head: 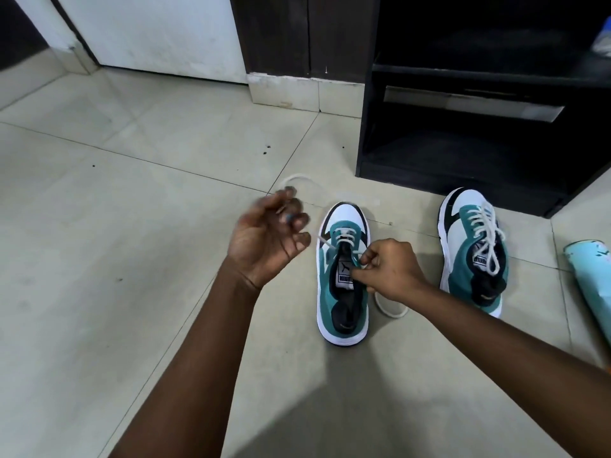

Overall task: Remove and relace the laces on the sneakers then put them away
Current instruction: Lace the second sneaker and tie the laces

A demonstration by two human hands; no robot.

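Left hand [264, 239]: raised, palm up, fingers loosely curled and motion-blurred; whether it grasps lace cannot be told. Right hand [386, 269]: fingers pinched on the white lace [344, 242] at the right-side eyelets of the near sneaker [342, 276].

Near sneaker: directly beneath and between both hands, upright on the tiled floor [132, 226], toe pointing away. Laced across the lowest eyelets only; upper eyelets bare, tongue exposed. One lace end trailing past the left hand in a loop on the floor beyond the fingertips; the other end looped on the floor just under the right wrist.

Second sneaker [472, 252]: well to the right of the right hand, fully laced, standing just before the dark shoe rack [463, 143]. Rack shelves beyond both hands, lowest shelf apparently vacant.

Handling assessment: lace soft, limp, light; liable to twist and slip back through eyelets when slack. Best taken at the stiff tip for threading, pinched close to the eyelet for drawing tight. Sneaker light, sole firm, upper pliable; likely to shift under pull unless steadied at the eyelet edge or heel. For stowing, grasp advised at heel collar.

Stage, by judgement: relacing of near sneaker at an early point.
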